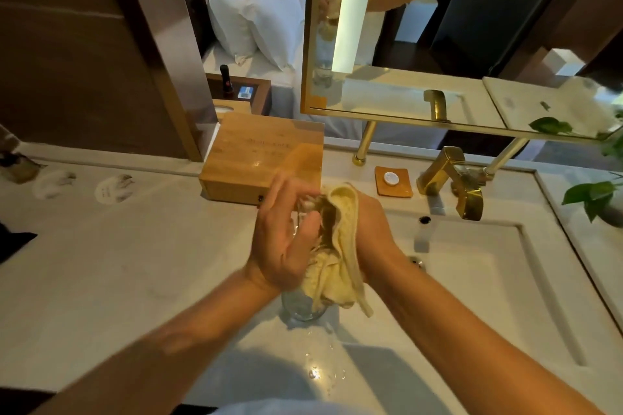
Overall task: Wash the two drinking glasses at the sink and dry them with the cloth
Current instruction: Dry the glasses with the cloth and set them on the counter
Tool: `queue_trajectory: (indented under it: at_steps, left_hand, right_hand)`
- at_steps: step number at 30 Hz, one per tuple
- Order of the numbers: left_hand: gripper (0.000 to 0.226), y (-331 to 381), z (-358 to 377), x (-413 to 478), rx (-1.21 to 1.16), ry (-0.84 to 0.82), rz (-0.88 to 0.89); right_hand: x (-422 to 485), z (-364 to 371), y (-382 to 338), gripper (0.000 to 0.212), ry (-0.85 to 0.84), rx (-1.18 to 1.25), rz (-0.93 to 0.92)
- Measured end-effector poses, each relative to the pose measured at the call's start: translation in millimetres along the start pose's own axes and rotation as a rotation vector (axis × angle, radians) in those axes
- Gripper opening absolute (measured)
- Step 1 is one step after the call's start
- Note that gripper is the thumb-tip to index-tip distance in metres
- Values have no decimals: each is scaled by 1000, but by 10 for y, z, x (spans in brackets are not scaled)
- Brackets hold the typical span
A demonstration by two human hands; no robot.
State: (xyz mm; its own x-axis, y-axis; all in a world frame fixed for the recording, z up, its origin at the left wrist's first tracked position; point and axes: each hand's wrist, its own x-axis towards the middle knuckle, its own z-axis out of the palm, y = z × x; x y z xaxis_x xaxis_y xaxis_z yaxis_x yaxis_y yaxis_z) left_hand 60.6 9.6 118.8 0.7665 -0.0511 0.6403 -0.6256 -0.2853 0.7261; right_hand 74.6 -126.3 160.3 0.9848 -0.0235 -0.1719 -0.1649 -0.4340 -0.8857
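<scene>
Marble vanity (135,263), left hand (283,242) gripping glass (305,207), right hand (372,229) clutching cloth (340,246)

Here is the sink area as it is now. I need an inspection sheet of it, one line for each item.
Surface: pale stone counter, water drops near the front edge.
Job's things: held glass with yellow cloth pressed into it; second glass stands on the counter below the hands.
Clutter: wooden box, soap dish.
Grippers: left hand holds the glass; right hand holds the cloth, which drapes over it.
Cables: nothing seen.
Surroundings: sink, gold tap, mirror, plant leaves.
</scene>
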Motion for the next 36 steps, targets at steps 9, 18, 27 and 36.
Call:
queue_trajectory:
  at_steps: [9,18,27,36]
  left_hand:
    - [40,366,-1,51,-890,175,-1578]
    - [54,485,-258,622,-937,-319,-1650]
    - [25,171,142,-156,-266,54,-1190]
    - [64,-129,-160,-271,95,-347,-194]
  right_hand:
    - [-96,165,125,30,156,-244,-648]
    - [58,-245,-215,33,141,-436,-1164]
    - [-82,364,559,33,176,75,-91]
    - [-132,363,463,2,-431,1044,625]
